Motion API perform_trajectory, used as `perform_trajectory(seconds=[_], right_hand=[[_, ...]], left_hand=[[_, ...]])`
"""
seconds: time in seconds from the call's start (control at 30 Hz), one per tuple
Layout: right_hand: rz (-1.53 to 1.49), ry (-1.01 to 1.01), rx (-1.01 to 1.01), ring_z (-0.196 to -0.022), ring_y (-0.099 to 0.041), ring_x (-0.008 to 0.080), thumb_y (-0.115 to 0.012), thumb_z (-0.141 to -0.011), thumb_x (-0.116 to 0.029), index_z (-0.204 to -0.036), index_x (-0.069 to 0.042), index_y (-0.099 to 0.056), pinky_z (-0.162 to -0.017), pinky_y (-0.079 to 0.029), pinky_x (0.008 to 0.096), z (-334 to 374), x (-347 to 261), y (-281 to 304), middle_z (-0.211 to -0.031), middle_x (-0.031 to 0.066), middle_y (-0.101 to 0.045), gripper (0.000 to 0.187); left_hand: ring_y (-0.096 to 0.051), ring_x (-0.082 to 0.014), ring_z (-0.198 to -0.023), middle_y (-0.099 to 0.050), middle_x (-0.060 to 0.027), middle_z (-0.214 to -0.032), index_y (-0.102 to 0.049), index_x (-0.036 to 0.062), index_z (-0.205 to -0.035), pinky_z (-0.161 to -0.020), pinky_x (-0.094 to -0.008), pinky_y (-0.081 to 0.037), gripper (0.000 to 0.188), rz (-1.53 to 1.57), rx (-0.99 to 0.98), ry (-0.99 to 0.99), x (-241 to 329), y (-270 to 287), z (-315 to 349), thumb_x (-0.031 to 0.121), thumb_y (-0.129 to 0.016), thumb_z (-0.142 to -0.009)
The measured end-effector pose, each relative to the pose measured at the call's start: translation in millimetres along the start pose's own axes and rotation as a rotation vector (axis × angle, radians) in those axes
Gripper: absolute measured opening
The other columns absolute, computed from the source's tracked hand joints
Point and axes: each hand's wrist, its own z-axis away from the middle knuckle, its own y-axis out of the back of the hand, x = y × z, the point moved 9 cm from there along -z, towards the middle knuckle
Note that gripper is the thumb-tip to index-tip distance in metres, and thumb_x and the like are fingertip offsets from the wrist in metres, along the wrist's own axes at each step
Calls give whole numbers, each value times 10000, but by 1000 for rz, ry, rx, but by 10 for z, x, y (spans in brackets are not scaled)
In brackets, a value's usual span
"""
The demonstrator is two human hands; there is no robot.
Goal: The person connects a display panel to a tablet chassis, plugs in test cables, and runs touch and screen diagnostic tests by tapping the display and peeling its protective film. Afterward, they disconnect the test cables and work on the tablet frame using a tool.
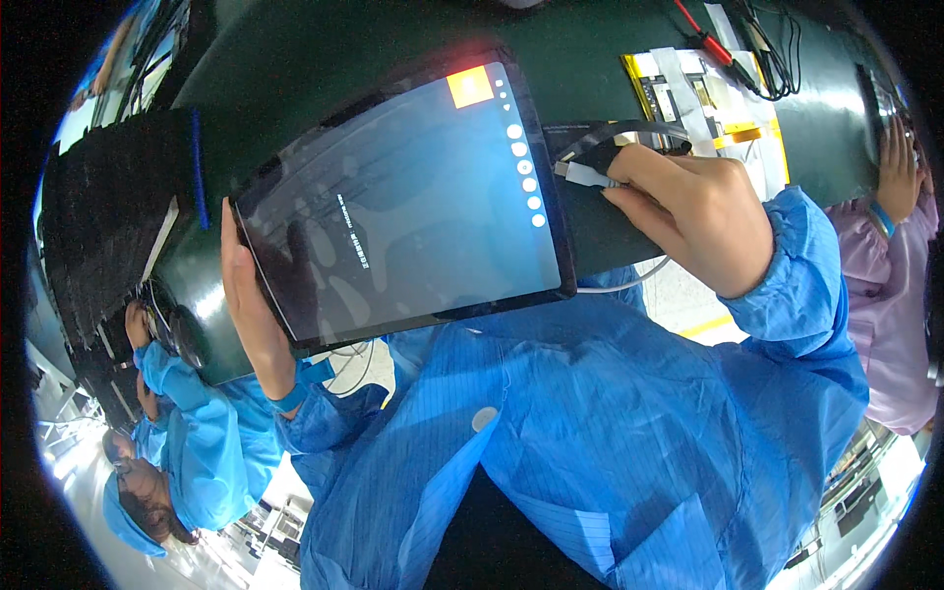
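A tablet [403,206] with a dark frame and a lit screen lies tilted in front of me. Its screen shows a column of round white icons and an orange square near the right end. My left hand [251,305] grips the tablet's left edge, fingers along the side and partly hidden behind it. Between the thumb and fingers of my right hand [693,202] is a white USB cable [585,175], its metal plug pointing at the tablet's right edge, a small gap away. A grey cable [629,128] with its own plug loops just above those fingers.
On the green bench [383,49], a taped yellow-edged panel with circuit parts [703,103] lies at the far right. Beside it are a red clip lead [713,44] and coiled black wires [782,74]. Black mat [118,216] on the left; co-workers sit on both sides.
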Motion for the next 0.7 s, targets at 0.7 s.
perform_trajectory(seconds=[0.7], right_hand=[[-129, 37, -138, -611, -594, 342, -621, -820, -168, -887, -101, -548, -539, -450, 435, -29, 52, -56, -615, 151, -562, 120]], left_hand=[[-426, -255, -1256, -355, -140, -1423, -276, 53, -1437, -1030, -341, -361, 668, 16, -84, 21, 7, -52, -82, 476, -379, -931]])
